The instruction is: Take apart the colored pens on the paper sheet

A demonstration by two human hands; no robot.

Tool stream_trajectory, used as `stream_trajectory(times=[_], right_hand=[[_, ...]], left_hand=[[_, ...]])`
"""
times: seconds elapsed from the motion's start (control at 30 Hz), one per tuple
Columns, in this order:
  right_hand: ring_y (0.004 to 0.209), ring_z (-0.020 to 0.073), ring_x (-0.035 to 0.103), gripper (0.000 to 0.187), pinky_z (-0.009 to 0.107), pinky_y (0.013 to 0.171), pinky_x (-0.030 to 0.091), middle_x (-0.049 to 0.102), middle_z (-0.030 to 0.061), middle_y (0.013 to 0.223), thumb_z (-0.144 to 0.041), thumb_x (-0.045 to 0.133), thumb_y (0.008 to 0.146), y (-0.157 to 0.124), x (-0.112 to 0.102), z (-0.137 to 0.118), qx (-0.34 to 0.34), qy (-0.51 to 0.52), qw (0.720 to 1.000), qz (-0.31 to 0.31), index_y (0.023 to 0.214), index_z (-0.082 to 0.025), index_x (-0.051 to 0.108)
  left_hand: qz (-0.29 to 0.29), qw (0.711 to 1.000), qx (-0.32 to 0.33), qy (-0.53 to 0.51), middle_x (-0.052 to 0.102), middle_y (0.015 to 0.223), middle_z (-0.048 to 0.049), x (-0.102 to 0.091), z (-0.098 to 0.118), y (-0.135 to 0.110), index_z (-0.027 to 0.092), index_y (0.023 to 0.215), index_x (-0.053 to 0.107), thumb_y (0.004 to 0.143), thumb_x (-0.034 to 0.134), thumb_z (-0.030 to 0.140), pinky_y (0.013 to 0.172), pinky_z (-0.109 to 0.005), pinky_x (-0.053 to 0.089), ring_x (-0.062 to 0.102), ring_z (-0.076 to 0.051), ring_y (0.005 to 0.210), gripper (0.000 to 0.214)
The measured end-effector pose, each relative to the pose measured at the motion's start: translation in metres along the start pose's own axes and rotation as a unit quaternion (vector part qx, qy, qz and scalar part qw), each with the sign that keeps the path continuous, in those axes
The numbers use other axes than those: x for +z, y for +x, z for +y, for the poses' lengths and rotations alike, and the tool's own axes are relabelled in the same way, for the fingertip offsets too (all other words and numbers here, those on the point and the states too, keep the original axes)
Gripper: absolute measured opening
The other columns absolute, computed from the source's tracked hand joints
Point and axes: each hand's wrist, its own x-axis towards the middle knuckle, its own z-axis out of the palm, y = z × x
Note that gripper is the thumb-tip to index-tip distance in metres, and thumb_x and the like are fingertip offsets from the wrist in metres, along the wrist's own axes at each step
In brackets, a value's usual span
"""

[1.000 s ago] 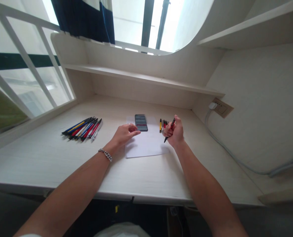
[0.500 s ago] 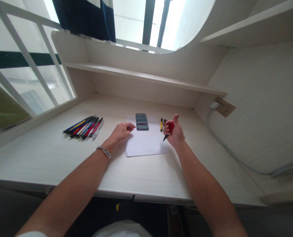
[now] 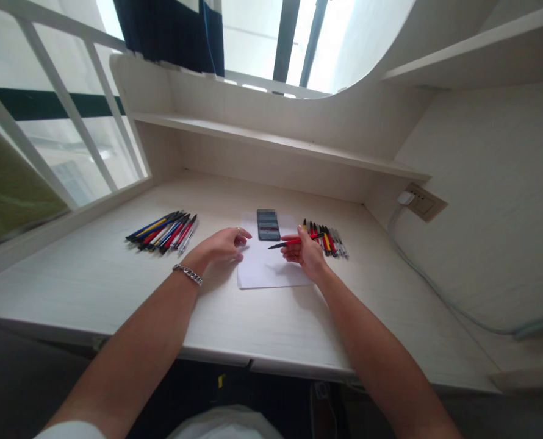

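My right hand point(image 3: 304, 251) is shut on a red and black pen point(image 3: 294, 242), whose dark tip points left over a sheet of white paper point(image 3: 271, 268). My left hand point(image 3: 219, 244) rests at the paper's left edge, holding nothing, with its fingers loosely curved. A black smartphone point(image 3: 268, 225) lies at the far end of the paper, with its screen partly blurred. Left of my left hand lies a fanned bundle of several coloured pens point(image 3: 166, 235). Just past my right hand lies a smaller group of several pens point(image 3: 329, 241), partly hidden by my fingers.
Everything lies on a pale wood-grain desk point(image 3: 93, 286) beneath a white shelf point(image 3: 253, 137). A wall socket point(image 3: 424, 202) with a white plug and grey cable is on the right. A white-barred window point(image 3: 65, 122) is on the left.
My right hand has moved left and lowered the pen from a steep grip to nearly level over the paper. More pens now show at the right. My left hand has barely moved.
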Motion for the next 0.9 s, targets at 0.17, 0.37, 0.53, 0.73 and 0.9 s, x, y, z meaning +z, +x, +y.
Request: stream_trajectory(times=[0.17, 0.37, 0.53, 0.73, 0.9], right_hand=[[0.063, 0.0136, 0.065, 0.03, 0.023, 0.057, 0.049, 0.071, 0.0036, 0.071, -0.042, 0.08, 0.072, -0.004, 0.013, 0.008, -0.041, -0.089, 0.995, -0.008, 0.084, -0.017, 0.069], [0.059, 0.0127, 0.061, 0.018, 0.022, 0.051, 0.042, 0.068, 0.0017, 0.066, -0.033, 0.07, 0.076, -0.004, 0.034, 0.013, -0.074, -0.198, 0.977, 0.013, 0.083, -0.017, 0.068], [0.062, 0.0143, 0.064, 0.016, 0.023, 0.052, 0.044, 0.07, 0.0027, 0.068, -0.03, 0.071, 0.073, 0.006, 0.064, 0.017, -0.074, -0.224, 0.972, -0.014, 0.083, -0.017, 0.069], [0.062, 0.0147, 0.062, 0.01, 0.024, 0.057, 0.044, 0.069, 0.0005, 0.065, -0.027, 0.066, 0.071, 0.021, 0.077, 0.038, -0.123, -0.28, 0.95, 0.066, 0.073, -0.018, 0.068], [0.065, 0.0156, 0.063, 0.011, 0.025, 0.06, 0.045, 0.069, -0.0004, 0.066, -0.028, 0.064, 0.071, 0.021, 0.076, 0.043, -0.14, -0.3, 0.943, 0.043, 0.073, -0.018, 0.069]], left_hand=[[-0.01, 0.999, -0.015, 0.043, 0.073, 0.112, -0.0106, -0.002, 0.003, -0.004, 0.02, 0.12, 0.07, 0.053, 0.079, 0.017, 0.079, -0.03, 0.054, 0.069, -0.027, 0.1, 0.068], [-0.036, 0.998, -0.007, 0.05, 0.071, 0.123, -0.0094, -0.001, -0.005, 0.001, 0.021, 0.125, 0.067, 0.054, 0.079, 0.019, 0.087, -0.03, 0.052, 0.066, -0.027, 0.109, 0.072], [-0.038, 0.999, 0.004, 0.038, 0.071, 0.12, -0.0105, -0.002, -0.007, 0.002, 0.02, 0.121, 0.069, 0.053, 0.079, 0.021, 0.088, -0.034, 0.052, 0.066, -0.029, 0.108, 0.069], [-0.037, 0.999, 0.0, 0.033, 0.072, 0.12, -0.0118, -0.002, -0.002, 0.0, 0.019, 0.119, 0.069, 0.053, 0.079, 0.02, 0.089, -0.035, 0.052, 0.067, -0.029, 0.106, 0.067], [-0.031, 0.999, 0.001, 0.041, 0.071, 0.12, -0.0118, -0.001, 0.001, -0.001, 0.019, 0.119, 0.069, 0.053, 0.078, 0.017, 0.086, -0.033, 0.052, 0.067, -0.028, 0.105, 0.067]])
